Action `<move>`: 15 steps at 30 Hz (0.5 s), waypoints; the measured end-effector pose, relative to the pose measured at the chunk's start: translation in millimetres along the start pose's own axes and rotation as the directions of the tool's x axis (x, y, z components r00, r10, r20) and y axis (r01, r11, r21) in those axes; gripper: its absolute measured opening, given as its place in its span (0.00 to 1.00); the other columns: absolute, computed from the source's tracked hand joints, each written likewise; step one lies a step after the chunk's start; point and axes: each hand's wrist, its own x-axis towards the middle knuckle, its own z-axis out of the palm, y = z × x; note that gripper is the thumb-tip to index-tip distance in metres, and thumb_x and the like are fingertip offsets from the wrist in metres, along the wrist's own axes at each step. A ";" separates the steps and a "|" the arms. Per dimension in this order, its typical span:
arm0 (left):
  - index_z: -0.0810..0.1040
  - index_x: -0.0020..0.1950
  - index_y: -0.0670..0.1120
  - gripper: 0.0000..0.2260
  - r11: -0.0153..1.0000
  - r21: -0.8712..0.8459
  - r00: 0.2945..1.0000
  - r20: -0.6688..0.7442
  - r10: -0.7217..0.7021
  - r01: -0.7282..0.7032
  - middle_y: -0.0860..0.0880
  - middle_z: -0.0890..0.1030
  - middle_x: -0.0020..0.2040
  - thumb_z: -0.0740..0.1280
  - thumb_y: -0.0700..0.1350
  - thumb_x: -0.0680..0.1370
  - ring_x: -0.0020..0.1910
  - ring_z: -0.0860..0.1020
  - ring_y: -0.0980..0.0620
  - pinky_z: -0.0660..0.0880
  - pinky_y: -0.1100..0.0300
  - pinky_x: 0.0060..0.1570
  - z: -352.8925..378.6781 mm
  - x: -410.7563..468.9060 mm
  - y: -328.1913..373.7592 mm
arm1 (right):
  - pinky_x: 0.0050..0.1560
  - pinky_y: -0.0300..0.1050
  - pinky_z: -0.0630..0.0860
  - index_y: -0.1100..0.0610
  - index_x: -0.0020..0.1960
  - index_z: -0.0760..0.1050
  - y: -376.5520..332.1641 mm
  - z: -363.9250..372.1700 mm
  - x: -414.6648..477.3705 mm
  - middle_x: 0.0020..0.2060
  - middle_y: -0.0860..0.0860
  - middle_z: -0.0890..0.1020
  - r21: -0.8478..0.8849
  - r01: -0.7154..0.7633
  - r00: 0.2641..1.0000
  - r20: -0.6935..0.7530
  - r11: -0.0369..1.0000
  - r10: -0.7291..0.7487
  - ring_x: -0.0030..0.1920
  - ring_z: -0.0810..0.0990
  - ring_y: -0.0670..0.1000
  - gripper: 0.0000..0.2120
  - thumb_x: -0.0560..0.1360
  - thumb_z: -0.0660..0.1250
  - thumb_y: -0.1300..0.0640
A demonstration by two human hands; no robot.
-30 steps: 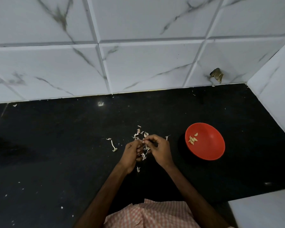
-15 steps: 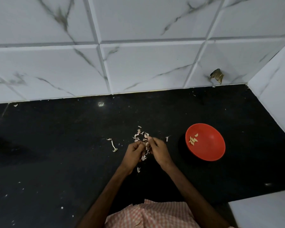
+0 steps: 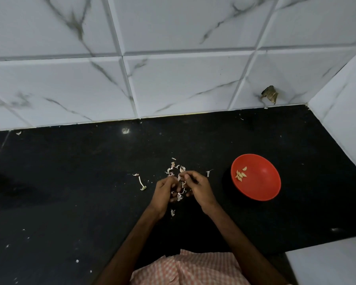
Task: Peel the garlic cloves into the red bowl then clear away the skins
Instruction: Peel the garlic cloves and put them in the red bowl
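Since a moment ago we have drawn our left hand (image 3: 164,191) and right hand (image 3: 197,187) slightly apart; fingers curl nearly closed around skins (image 3: 179,182), though we cannot tell what they grip. Left of the red bowl (image 3: 261,190), scraps scatter. Peeled cloves (image 3: 240,174) lie inside its left part. Black counter (image 3: 70,182) beyond lies open.

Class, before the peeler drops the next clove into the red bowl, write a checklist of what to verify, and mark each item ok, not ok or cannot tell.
1. Red bowl upright on the counter, to the right of the hands: ok.
2. Peeled cloves already inside it: ok.
3. Clove between left hand and right hand fully peeled: cannot tell.
4. Path to bowl free: ok.
5. Skins cleared: not ok.
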 end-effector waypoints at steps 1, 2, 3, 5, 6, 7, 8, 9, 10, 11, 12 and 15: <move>0.66 0.30 0.49 0.20 1.000 -0.020 1.000 0.005 -0.010 0.010 0.49 0.71 0.29 0.57 0.42 0.82 0.26 0.63 0.56 0.55 0.62 0.26 0.9 -0.6 1.0 | 0.36 0.39 0.77 0.56 0.56 0.82 -0.9 1.3 -0.7 0.48 0.51 0.85 0.011 -0.009 0.999 0.042 1.000 0.008 0.45 0.82 0.46 0.09 0.82 0.63 0.59; 0.65 0.30 0.49 0.20 0.999 -0.034 1.000 0.006 -0.016 0.017 0.50 0.70 0.29 0.57 0.42 0.82 0.26 0.63 0.56 0.55 0.62 0.26 1.5 -1.0 1.8 | 0.39 0.37 0.77 0.56 0.56 0.82 -1.9 3.4 -2.0 0.46 0.50 0.85 0.027 -0.009 0.997 0.073 1.000 0.007 0.45 0.83 0.46 0.09 0.82 0.63 0.60; 0.65 0.30 0.49 0.19 0.999 -0.043 1.000 0.008 -0.018 0.018 0.50 0.69 0.29 0.58 0.42 0.82 0.26 0.63 0.56 0.55 0.63 0.26 1.6 -1.0 2.2 | 0.40 0.36 0.77 0.57 0.55 0.82 -2.5 5.3 -3.0 0.45 0.50 0.85 0.043 -0.002 0.996 0.085 0.999 -0.002 0.45 0.83 0.46 0.09 0.82 0.64 0.61; 0.66 0.31 0.48 0.18 0.999 -0.045 1.000 0.008 -0.017 0.017 0.50 0.68 0.29 0.58 0.43 0.82 0.26 0.62 0.56 0.55 0.63 0.25 0.3 0.4 1.9 | 0.40 0.36 0.77 0.58 0.54 0.83 -4.2 6.3 -4.8 0.43 0.50 0.85 0.067 0.018 0.998 0.063 0.998 -0.022 0.43 0.82 0.45 0.07 0.80 0.66 0.63; 0.66 0.32 0.48 0.18 0.999 -0.033 1.000 0.003 -0.015 0.015 0.50 0.68 0.29 0.58 0.43 0.83 0.26 0.62 0.56 0.55 0.63 0.25 -0.6 0.8 1.5 | 0.39 0.36 0.77 0.58 0.52 0.83 -4.9 5.3 -5.1 0.43 0.51 0.85 0.066 0.028 0.998 0.048 0.997 -0.032 0.42 0.82 0.44 0.06 0.80 0.67 0.63; 0.67 0.33 0.47 0.17 1.000 -0.013 1.000 -0.003 -0.013 0.013 0.51 0.67 0.29 0.58 0.44 0.83 0.26 0.62 0.56 0.55 0.63 0.25 -1.2 1.3 0.9 | 0.38 0.36 0.76 0.58 0.51 0.83 -5.2 4.3 -5.0 0.42 0.51 0.85 0.058 0.039 0.998 0.039 0.998 -0.042 0.42 0.82 0.44 0.05 0.79 0.68 0.63; 0.68 0.35 0.46 0.16 1.000 0.007 1.000 -0.008 -0.011 0.011 0.51 0.67 0.29 0.58 0.44 0.83 0.26 0.62 0.57 0.55 0.63 0.25 -1.8 1.6 -0.1 | 0.38 0.36 0.76 0.57 0.50 0.83 -5.2 3.1 -4.4 0.42 0.51 0.85 0.046 0.049 0.998 0.037 0.998 -0.050 0.42 0.82 0.44 0.05 0.79 0.68 0.63; 0.69 0.37 0.45 0.14 1.000 0.020 1.000 -0.007 -0.008 0.008 0.51 0.67 0.29 0.58 0.44 0.83 0.26 0.62 0.57 0.55 0.63 0.26 -2.0 1.6 -0.8 | 0.39 0.36 0.76 0.57 0.49 0.82 -4.8 2.7 -3.8 0.42 0.51 0.85 0.020 0.059 0.997 0.038 0.998 -0.060 0.42 0.82 0.44 0.05 0.79 0.68 0.63; 0.69 0.39 0.44 0.13 1.000 0.028 1.000 -0.005 -0.006 0.006 0.51 0.67 0.29 0.58 0.44 0.83 0.26 0.61 0.57 0.55 0.63 0.26 -2.2 1.2 -1.4 | 0.41 0.36 0.76 0.57 0.49 0.82 -4.3 2.4 -3.5 0.43 0.51 0.85 -0.024 0.080 0.996 0.032 0.996 -0.080 0.43 0.82 0.44 0.04 0.78 0.68 0.63; 0.69 0.39 0.43 0.13 0.999 0.038 1.000 -0.002 -0.006 0.006 0.51 0.67 0.29 0.58 0.44 0.83 0.26 0.61 0.57 0.55 0.63 0.26 -2.0 1.5 -2.1 | 0.44 0.37 0.76 0.57 0.49 0.82 -3.4 1.9 -2.6 0.44 0.51 0.84 -0.092 0.113 0.994 0.012 0.989 -0.113 0.44 0.82 0.44 0.04 0.78 0.69 0.63; 0.69 0.39 0.43 0.13 0.999 0.051 1.000 0.001 -0.007 0.007 0.51 0.67 0.29 0.58 0.44 0.83 0.26 0.61 0.57 0.55 0.63 0.26 -2.3 1.8 -3.1 | 0.46 0.37 0.77 0.57 0.48 0.82 -2.7 0.9 -2.0 0.44 0.50 0.84 -0.173 0.155 0.987 -0.010 0.973 -0.159 0.45 0.82 0.43 0.03 0.77 0.70 0.64; 0.71 0.42 0.42 0.11 0.995 0.104 1.000 -0.008 0.001 0.000 0.51 0.66 0.30 0.58 0.43 0.83 0.26 0.60 0.57 0.56 0.65 0.25 -1.8 2.1 -5.2 | 0.48 0.39 0.78 0.56 0.46 0.81 -4.2 -4.4 -2.5 0.44 0.45 0.80 -0.414 0.287 0.949 -0.001 0.864 -0.316 0.46 0.80 0.43 0.02 0.76 0.71 0.62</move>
